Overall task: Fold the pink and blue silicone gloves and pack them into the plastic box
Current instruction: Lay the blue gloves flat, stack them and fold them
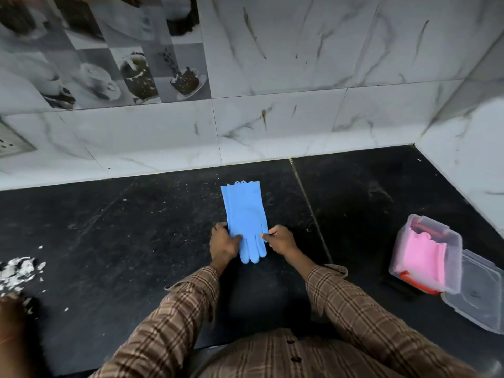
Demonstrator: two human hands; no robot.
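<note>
The blue silicone glove (246, 214) lies flat on the black countertop (114, 230), cuff toward the wall and fingers toward me. My left hand (224, 242) pinches its left edge near the palm. On the opposite edge, beside the fingers, my right hand (281, 238) grips the glove. The pink glove (421, 257) sits folded inside the clear plastic box (403, 241) at the right, which has red latches.
The box's clear lid (480, 296) lies on the counter just right of the box. White crumbled debris (17, 271) sits at the left edge. A marble-tiled wall (272, 126) closes the back and right side, with a socket plate (11, 140) at far left.
</note>
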